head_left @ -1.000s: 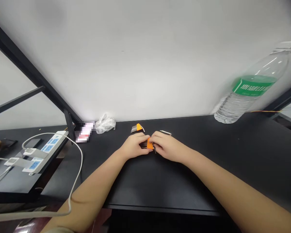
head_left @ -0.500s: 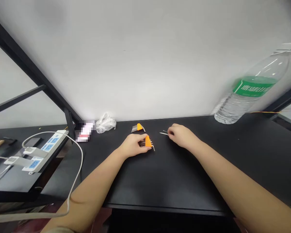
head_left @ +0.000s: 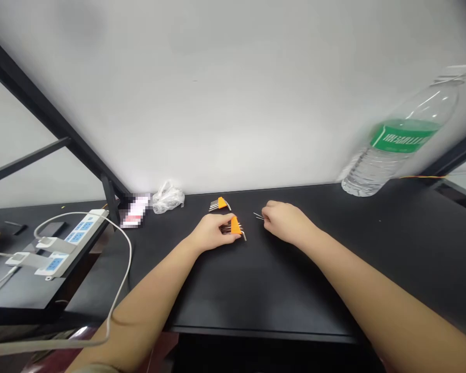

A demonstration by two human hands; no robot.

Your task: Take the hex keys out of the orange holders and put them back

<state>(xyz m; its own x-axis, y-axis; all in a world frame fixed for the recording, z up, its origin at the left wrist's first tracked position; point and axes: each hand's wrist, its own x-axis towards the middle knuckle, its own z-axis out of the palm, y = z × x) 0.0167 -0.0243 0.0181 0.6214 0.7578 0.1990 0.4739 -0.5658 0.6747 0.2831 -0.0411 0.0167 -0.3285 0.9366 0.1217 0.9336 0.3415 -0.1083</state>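
Observation:
My left hand (head_left: 213, 232) is closed around an orange holder of hex keys (head_left: 236, 226), thumb and fingers gripping its two ends. Several metal keys sit in that holder, and a bent end sticks out at its right. To the right, my right hand (head_left: 281, 220) pinches thin silvery hex keys (head_left: 258, 216), whose tips point left toward the holder; the rest of them is hidden by the fingers. Just behind my left hand lies a second orange hex key set (head_left: 221, 203), flat on the black table (head_left: 272, 290) with several keys in it.
A crumpled clear plastic bag (head_left: 168, 198) lies by the wall, left of the sets. Far right stands a large water bottle (head_left: 392, 140) with a green label. At left are a power strip (head_left: 75, 238), a white cable (head_left: 130, 248) and a black metal frame (head_left: 81, 150).
My right hand has moved slightly left, bringing the thin keys nearer to the holder, and their angle has shifted. My left hand keeps its grip on the orange holder.

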